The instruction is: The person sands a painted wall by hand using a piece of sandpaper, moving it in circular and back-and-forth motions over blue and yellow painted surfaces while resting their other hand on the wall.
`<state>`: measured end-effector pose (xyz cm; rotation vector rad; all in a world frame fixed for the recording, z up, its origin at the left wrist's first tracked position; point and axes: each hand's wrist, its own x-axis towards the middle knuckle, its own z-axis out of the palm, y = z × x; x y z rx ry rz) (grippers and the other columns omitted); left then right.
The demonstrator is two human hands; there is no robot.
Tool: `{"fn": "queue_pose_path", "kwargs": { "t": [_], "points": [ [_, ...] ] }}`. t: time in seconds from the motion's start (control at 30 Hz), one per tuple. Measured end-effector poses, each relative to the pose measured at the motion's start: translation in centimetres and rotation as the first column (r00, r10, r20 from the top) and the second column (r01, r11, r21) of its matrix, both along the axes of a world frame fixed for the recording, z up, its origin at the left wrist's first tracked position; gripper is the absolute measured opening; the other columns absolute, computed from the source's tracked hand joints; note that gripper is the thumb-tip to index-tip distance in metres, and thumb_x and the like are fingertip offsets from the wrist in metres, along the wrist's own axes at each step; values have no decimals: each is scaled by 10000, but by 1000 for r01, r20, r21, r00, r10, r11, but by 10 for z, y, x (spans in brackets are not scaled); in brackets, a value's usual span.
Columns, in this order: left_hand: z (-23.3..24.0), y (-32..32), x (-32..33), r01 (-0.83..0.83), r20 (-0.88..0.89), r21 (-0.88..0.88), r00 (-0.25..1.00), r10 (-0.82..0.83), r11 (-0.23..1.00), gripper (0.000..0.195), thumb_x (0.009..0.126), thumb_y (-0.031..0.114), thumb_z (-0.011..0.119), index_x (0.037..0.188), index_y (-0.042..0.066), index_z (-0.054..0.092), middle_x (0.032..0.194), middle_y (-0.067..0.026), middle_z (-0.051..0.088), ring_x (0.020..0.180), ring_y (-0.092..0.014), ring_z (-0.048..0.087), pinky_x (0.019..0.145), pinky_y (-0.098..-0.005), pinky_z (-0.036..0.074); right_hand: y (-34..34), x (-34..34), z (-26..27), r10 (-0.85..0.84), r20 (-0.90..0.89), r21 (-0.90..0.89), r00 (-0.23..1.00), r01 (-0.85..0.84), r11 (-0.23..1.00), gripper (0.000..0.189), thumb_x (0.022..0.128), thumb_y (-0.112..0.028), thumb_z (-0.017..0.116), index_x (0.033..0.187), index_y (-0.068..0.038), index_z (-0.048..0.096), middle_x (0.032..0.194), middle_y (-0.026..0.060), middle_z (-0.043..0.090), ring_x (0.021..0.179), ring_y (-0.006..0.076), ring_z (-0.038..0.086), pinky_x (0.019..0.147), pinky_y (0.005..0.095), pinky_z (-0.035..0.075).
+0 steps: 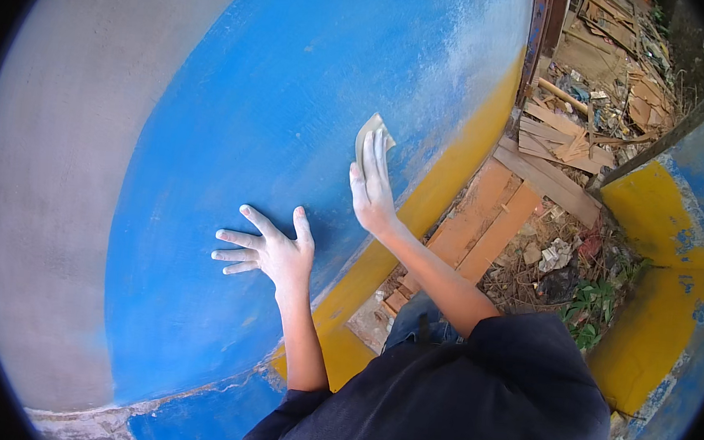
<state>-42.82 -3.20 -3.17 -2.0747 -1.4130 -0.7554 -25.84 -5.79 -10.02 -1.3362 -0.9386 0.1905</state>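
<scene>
Before me stands a painted wall (pixel 227 148), blue in its main band, grey above and yellow along the bottom. My left hand (pixel 278 248) rests against the blue paint with its fingers spread, holding nothing. To the right and higher in the picture, my right hand (pixel 372 187) presses a folded sheet of sandpaper (pixel 366 135) against the wall. The sheet's edges stick out beyond the fingertips. White dust coats both hands. Around the right hand the blue looks scuffed and paler, with a whitish dusty patch (pixel 464 49) beyond it.
Wooden boards (pixel 470 220) lie on the ground below the wall. Beyond are broken wood pieces (pixel 563 137), litter and a green plant (pixel 593 307). A dark door frame (pixel 536 42) ends the wall. A low yellow-and-blue wall (pixel 646 342) stands at the right.
</scene>
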Motion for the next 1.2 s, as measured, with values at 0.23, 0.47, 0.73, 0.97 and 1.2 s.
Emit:
{"fn": "queue_pose_path", "kwargs": {
  "t": [0.23,0.47,0.73,0.97,1.2],
  "points": [
    [2,-1,11,-41,37,16,998,40,999,998,913,651,538,1623,188,11,1554,-348,-291,1321,-674,-322,874,-893,-79,20,74,7,-22,-290,-3,957,22,1000,722,1083,-450,256,1585,16,28,1648,261,-9,1528,411,-35,1240,508,35],
    [39,-8,76,121,145,-93,984,-106,988,806,917,581,565,1595,260,270,1556,-348,-287,1285,-687,-358,757,-923,-99,23,100,53,-69,-119,125,991,83,989,684,1090,-398,258,1579,36,56,1646,267,22,1530,409,-21,1237,508,33],
    [43,-6,113,285,146,-74,951,-273,956,703,914,550,566,1546,292,399,1619,-303,-165,1313,-661,-353,725,-904,-170,35,101,13,-208,100,137,973,194,971,619,1090,-286,300,1566,65,117,1638,279,81,1529,410,48,1236,502,64],
    [30,-4,163,348,188,-82,926,-329,934,663,921,537,560,1515,257,463,1643,-288,-52,1342,-635,-340,768,-885,-199,43,128,-13,-266,-34,82,963,268,960,610,1083,-266,296,1560,76,128,1637,281,89,1526,417,64,1233,497,70],
    [-10,1,234,369,89,-159,929,-359,916,614,942,504,547,1515,305,455,1672,-202,35,1389,-615,-285,871,-849,-214,35,168,-86,-154,-48,-49,987,152,987,632,1082,-263,285,1567,71,57,1648,273,13,1527,432,-15,1230,516,20]
  ]
}}
